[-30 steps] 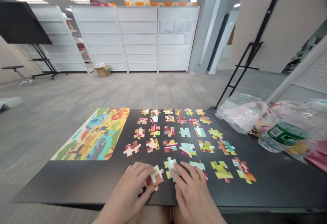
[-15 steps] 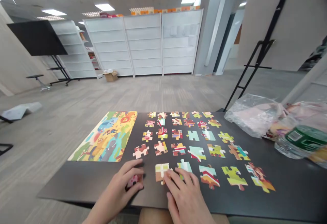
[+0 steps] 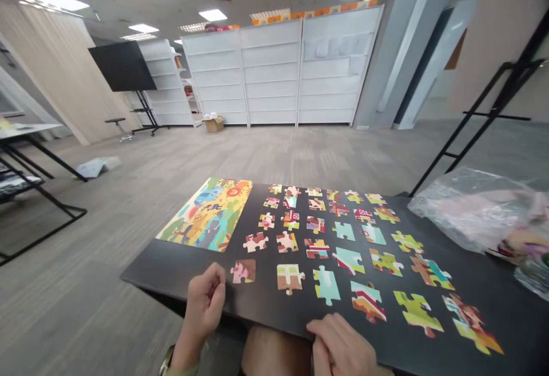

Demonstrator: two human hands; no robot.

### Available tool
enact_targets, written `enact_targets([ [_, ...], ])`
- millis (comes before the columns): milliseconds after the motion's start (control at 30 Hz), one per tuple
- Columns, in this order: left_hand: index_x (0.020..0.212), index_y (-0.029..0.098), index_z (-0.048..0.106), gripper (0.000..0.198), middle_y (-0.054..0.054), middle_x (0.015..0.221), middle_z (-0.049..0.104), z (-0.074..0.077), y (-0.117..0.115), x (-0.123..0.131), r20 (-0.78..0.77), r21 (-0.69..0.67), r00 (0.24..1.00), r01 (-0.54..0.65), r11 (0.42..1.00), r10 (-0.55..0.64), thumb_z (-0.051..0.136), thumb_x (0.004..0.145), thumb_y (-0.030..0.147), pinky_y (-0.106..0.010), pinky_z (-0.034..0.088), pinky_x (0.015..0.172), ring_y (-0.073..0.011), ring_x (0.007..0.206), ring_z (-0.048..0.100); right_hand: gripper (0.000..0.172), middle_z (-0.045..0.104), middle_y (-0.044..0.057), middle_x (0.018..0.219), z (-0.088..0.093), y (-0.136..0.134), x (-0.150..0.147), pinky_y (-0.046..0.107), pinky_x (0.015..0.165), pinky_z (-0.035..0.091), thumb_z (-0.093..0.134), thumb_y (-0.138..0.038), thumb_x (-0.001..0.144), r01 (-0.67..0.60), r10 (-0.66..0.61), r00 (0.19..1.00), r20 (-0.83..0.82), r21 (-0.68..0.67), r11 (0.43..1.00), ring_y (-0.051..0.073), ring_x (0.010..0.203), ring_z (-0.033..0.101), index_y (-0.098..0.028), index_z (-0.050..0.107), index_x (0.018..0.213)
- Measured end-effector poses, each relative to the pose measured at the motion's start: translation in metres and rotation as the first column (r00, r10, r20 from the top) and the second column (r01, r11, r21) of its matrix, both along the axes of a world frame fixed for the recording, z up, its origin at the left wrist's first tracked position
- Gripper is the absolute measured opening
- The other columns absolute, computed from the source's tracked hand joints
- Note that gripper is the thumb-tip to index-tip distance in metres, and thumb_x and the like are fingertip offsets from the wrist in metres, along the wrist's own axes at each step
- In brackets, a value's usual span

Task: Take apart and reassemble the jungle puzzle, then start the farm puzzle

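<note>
Black table [image 3: 146, 276] carries, at its left end, a flat multicoloured printed picture of jungle animals [image 3: 203, 214]; whether it is a sheet or a box lid is hard to tell. At the table's near edge, the left hand [image 3: 206, 299] stands with its fingers [image 3: 213, 280] curled and pressed together, just beside a pink-and-brown cardboard jigsaw piece [image 3: 243, 271]; nothing shows between them. To the right, loose rows of colourful cardboard jigsaw pieces [image 3: 286, 242] fill the table's middle, all lying apart and face up. None looks joined to another, and none lies on the picture, so no assembly shows so far. Nearest the right hand [image 3: 338, 344] lies a red-and-orange striped jigsaw piece [image 3: 368, 301]. That hand rests at the near edge, its fingers [image 3: 319, 330] lying together, empty and unpinched. Further right, a crumpled clear plastic bag [image 3: 472, 210] sits at the table's far corner.
</note>
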State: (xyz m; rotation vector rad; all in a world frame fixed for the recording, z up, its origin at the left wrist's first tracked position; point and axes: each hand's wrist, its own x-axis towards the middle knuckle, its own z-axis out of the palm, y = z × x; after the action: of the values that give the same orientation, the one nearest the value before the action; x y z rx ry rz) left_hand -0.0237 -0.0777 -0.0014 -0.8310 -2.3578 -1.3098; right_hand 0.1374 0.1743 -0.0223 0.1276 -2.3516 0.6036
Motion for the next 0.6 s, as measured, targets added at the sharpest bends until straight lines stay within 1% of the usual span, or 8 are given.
enact_targets([
  [67,0.070,0.022,0.045,0.021,0.007,0.055,0.032,0.007,0.005,-0.001,0.005,-0.027,1.000,0.003,1.000,-0.003,0.047,0.091,0.023,-0.024,0.028,0.050,-0.0114,0.046,0.037,0.028,0.062,0.001,0.065,-0.002,-0.006,-0.003,0.029,0.058,0.044,0.043,-0.006,0.088,0.019,-0.019,1.000,-0.007,-0.027,0.999,0.017,0.059,0.060,-0.022,0.064,0.080],
  [100,0.072,0.022,0.049,0.020,0.006,0.058,0.039,0.012,0.009,0.000,0.001,-0.048,1.000,0.018,0.999,-0.018,0.049,0.092,0.023,-0.024,0.033,0.053,-0.0125,0.051,0.043,0.028,0.062,0.001,0.065,-0.002,-0.007,-0.004,0.029,0.059,0.043,0.042,-0.007,0.089,0.030,-0.030,0.999,-0.016,-0.040,0.999,0.017,0.059,0.059,-0.022,0.063,0.079],
  [200,0.089,0.020,0.065,0.016,-0.004,0.087,0.062,0.026,0.020,0.001,0.001,-0.149,0.996,0.092,0.985,-0.093,0.050,0.095,0.023,-0.030,0.049,0.076,-0.0200,0.083,0.061,0.029,0.062,0.001,0.066,0.002,-0.008,-0.003,0.029,0.060,0.040,0.040,-0.008,0.091,0.047,-0.047,0.999,0.009,-0.042,0.998,0.017,0.061,0.059,-0.022,0.061,0.078],
  [233,0.098,0.020,0.068,0.018,-0.007,0.098,0.064,0.029,0.023,0.002,0.002,-0.197,0.994,0.112,0.974,-0.113,0.051,0.095,0.023,-0.034,0.050,0.085,-0.0229,0.094,0.062,0.029,0.062,0.000,0.067,0.004,-0.007,-0.002,0.029,0.061,0.040,0.039,-0.008,0.091,0.051,-0.051,0.999,0.015,-0.036,0.998,0.017,0.062,0.060,-0.022,0.060,0.077],
  [300,0.108,0.021,0.071,0.023,-0.010,0.110,0.064,0.031,0.027,0.003,0.002,-0.283,0.991,0.126,0.951,-0.131,0.054,0.093,0.023,-0.040,0.049,0.095,-0.0265,0.106,0.061,0.029,0.062,0.000,0.067,0.007,-0.007,-0.001,0.028,0.061,0.039,0.039,-0.008,0.091,0.057,-0.057,0.998,0.011,-0.026,0.998,0.016,0.062,0.061,-0.022,0.060,0.076],
  [400,0.108,0.022,0.074,0.023,-0.010,0.113,0.067,0.028,0.029,0.003,-0.002,-0.343,0.989,0.139,0.929,-0.149,0.060,0.091,0.025,-0.044,0.050,0.097,-0.0282,0.107,0.062,0.028,0.061,-0.001,0.066,0.009,-0.010,-0.001,0.028,0.061,0.038,0.039,-0.009,0.089,0.090,-0.090,0.996,-0.007,-0.034,0.995,0.016,0.063,0.061,-0.022,0.060,0.075],
  [533,0.097,0.023,0.077,0.015,-0.008,0.109,0.071,0.025,0.026,0.003,-0.004,-0.344,0.978,0.194,0.919,-0.208,0.065,0.090,0.028,-0.044,0.052,0.095,-0.0276,0.103,0.065,0.029,0.062,-0.001,0.065,0.014,-0.017,-0.002,0.027,0.062,0.036,0.039,-0.008,0.087,0.160,-0.161,0.987,-0.016,-0.057,0.986,0.015,0.063,0.061,-0.021,0.059,0.072],
  [600,0.099,0.024,0.077,0.016,-0.008,0.115,0.071,0.024,0.024,0.003,-0.005,-0.341,0.972,0.218,0.914,-0.234,0.064,0.091,0.029,-0.044,0.051,0.098,-0.0283,0.109,0.064,0.027,0.062,-0.001,0.064,0.016,-0.020,-0.003,0.026,0.061,0.035,0.040,-0.007,0.085,0.192,-0.194,0.981,-0.016,-0.058,0.980,0.015,0.063,0.061,-0.021,0.058,0.070],
])
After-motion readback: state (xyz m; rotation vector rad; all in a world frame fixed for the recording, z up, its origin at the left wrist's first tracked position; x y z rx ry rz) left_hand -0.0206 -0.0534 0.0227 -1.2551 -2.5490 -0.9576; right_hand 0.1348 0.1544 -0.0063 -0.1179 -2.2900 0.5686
